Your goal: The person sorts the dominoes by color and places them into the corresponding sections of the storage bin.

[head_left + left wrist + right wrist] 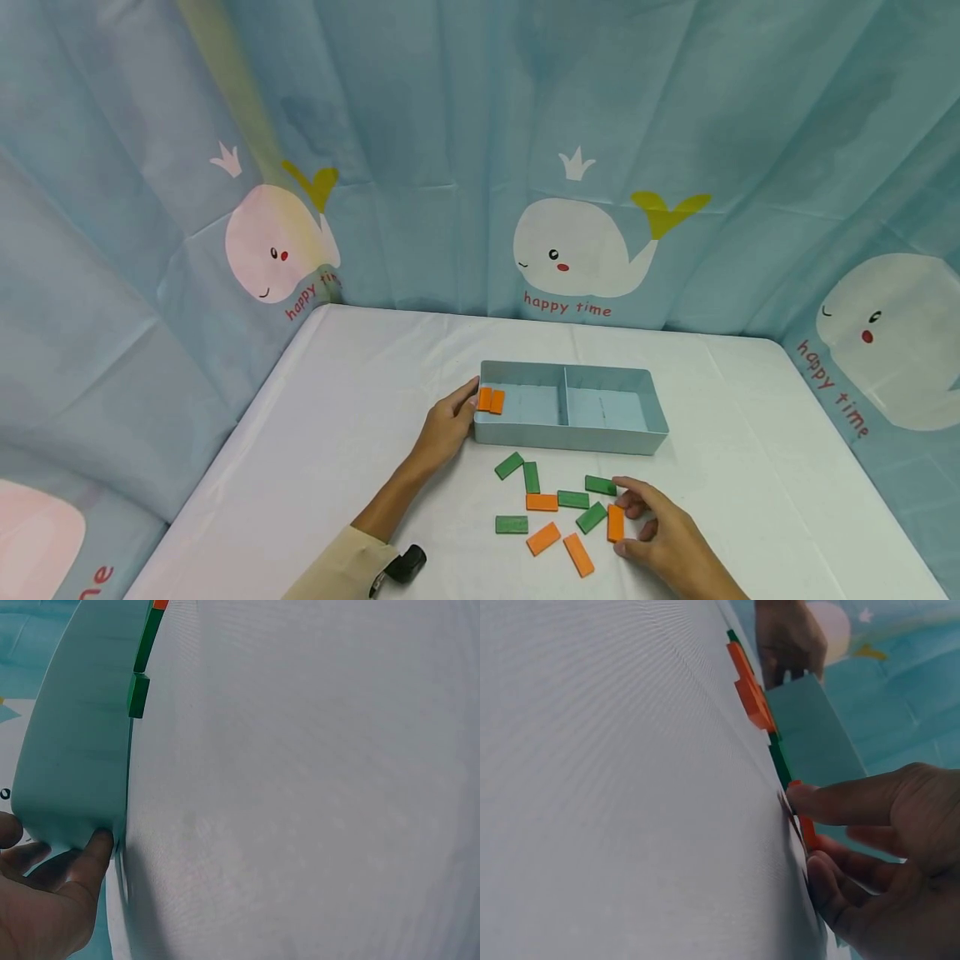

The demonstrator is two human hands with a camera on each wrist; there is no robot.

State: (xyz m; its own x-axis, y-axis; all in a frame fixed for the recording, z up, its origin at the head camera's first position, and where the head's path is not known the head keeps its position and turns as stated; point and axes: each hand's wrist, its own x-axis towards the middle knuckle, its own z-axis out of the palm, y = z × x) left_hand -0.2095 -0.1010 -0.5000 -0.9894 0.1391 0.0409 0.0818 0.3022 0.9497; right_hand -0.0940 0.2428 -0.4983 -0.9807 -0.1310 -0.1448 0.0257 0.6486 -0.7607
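Note:
A light blue-grey two-compartment box (577, 437) stands on the white table. Two orange blocks (491, 401) sit at the far left of its left compartment. Against the box's left end rests my left hand (442, 429), its digits touching the outside of the end wall (67, 825). My right hand (667, 533) pinches an orange block (616, 523) at the table surface, between thumb and fingers. Its index fingertip is by a green block (600, 485). Left of this hand lie several green blocks (512, 524) and more orange blocks (578, 555).
The box's divider (566, 396) separates the left compartment from the right one. A light blue curtain (450, 208) with whale prints hangs around the table (750, 433). A black object (407, 564) is on the left wrist, by a beige sleeve (345, 567).

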